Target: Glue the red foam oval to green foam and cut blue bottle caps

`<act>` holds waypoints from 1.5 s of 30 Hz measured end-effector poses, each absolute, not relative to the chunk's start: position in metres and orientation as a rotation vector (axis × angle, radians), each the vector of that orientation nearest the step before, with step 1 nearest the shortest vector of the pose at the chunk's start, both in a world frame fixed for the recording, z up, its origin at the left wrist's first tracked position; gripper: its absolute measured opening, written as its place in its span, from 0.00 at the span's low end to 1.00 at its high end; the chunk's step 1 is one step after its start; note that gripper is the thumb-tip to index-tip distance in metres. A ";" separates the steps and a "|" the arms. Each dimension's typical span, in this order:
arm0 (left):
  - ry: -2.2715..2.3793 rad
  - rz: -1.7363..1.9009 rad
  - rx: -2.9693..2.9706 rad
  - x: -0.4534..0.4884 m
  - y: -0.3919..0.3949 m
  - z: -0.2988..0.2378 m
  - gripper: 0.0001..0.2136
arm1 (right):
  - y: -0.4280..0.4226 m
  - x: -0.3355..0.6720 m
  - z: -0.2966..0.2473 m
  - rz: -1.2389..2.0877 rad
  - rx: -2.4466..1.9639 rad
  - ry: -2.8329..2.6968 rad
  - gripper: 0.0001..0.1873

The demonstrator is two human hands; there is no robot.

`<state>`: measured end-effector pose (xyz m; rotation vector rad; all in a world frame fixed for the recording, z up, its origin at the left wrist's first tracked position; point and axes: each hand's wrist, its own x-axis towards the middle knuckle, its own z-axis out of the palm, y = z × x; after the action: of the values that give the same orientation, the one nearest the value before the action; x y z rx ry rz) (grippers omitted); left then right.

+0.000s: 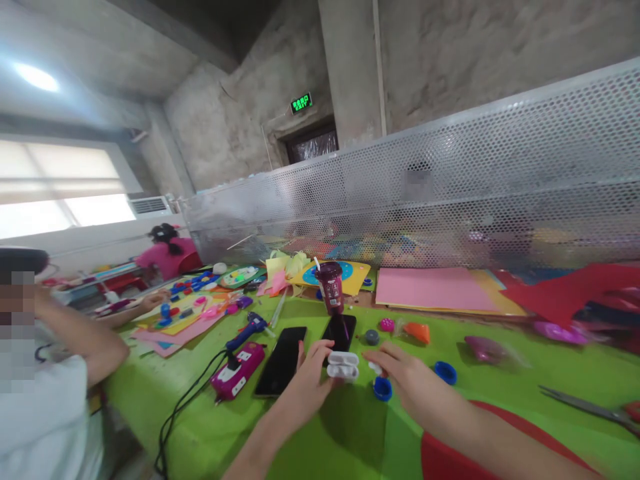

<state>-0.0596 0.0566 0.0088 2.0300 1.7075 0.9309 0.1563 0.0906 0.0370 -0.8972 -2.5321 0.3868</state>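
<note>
In my left hand point(316, 375) is a white earbud case point(343, 365), its lid flipped up, gripped between thumb and fingers. To its right, my right hand point(403, 370) pinches a small white earbud point(375, 368), partly covered by the fingers. Just below that sits a blue round cap point(383, 389) on the green table. A black smartphone point(340, 332) lies behind the case, and a larger black tablet point(281, 360) lies left of my left hand.
A purple power strip point(239, 371) with a black cord and a blue glue gun point(250, 327) lie left. A lidded drink cup point(331, 287) stands behind the phone. Scissors point(590, 408) and red material point(480, 447) are right. Another person's arm point(80, 320) is at far left.
</note>
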 end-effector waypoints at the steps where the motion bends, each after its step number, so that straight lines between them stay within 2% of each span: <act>1: 1.711 0.939 2.033 -0.059 0.055 0.008 0.07 | 0.092 0.156 0.036 0.406 -0.913 -2.507 0.33; 6: 1.709 0.968 2.035 -0.055 0.044 0.008 0.08 | 0.094 0.155 0.032 0.559 -0.977 -2.388 0.15; 10: 1.722 1.012 1.972 -0.051 0.036 0.010 0.09 | 0.093 0.152 0.030 0.634 -0.972 -2.350 0.07; 19: 1.600 1.030 1.761 -0.048 0.033 0.015 0.16 | 0.095 0.147 0.025 0.556 -0.794 -2.410 0.09; 28: 1.415 1.080 1.659 -0.050 0.038 0.010 0.16 | 0.099 0.148 0.017 0.481 -0.785 -2.483 0.07; 31: 1.369 1.088 1.640 -0.050 0.039 0.008 0.17 | 0.099 0.148 0.018 0.442 -0.784 -2.489 0.10; 36: 1.351 1.083 1.631 -0.051 0.039 0.006 0.16 | 0.104 0.149 0.020 0.340 -0.762 -2.519 0.08; 40: 1.488 1.144 1.624 -0.045 0.045 0.004 0.13 | 0.096 0.146 0.025 0.166 -0.733 -2.538 0.10; 42: 1.596 1.214 1.632 -0.038 0.051 0.005 0.09 | 0.081 0.138 0.027 0.081 -0.647 -2.571 0.12; 44: 1.682 1.270 1.643 -0.032 0.055 0.008 0.07 | 0.062 0.127 0.026 0.013 -0.502 -2.624 0.07; 45: 1.710 1.285 1.648 -0.030 0.056 0.010 0.06 | 0.053 0.120 0.023 -0.065 -0.422 -2.652 0.08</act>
<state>-0.0298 0.0559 0.0102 1.6482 1.7096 1.2849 0.1203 0.0530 0.0225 -0.4220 -2.6524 -0.0647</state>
